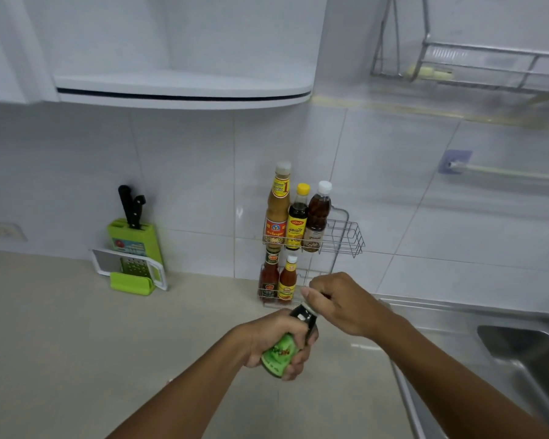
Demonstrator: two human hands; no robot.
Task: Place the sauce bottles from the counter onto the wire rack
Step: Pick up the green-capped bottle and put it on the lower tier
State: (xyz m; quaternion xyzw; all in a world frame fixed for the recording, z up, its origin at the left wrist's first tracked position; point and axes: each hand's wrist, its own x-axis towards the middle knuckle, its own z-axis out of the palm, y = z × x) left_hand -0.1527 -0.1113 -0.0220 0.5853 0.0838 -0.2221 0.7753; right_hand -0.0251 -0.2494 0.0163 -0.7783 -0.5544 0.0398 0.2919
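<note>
- Above the tabletop (pixel 76 312), in front of the wire rack (pixel 346 239), the green-labelled bottle (pixel 286 350) is held tilted, neck toward the rack.
- The left hand (pixel 267 340) has its grip wrapped round the bottle's body; the right hand (pixel 339 302) has its grip closed over the cap, likely to steady or tighten it before shelving.
- The bottle is dark glass with a bright green label.
- The rack's top tier holds three bottles, the lower tier two, leaving open space at the right.
</note>
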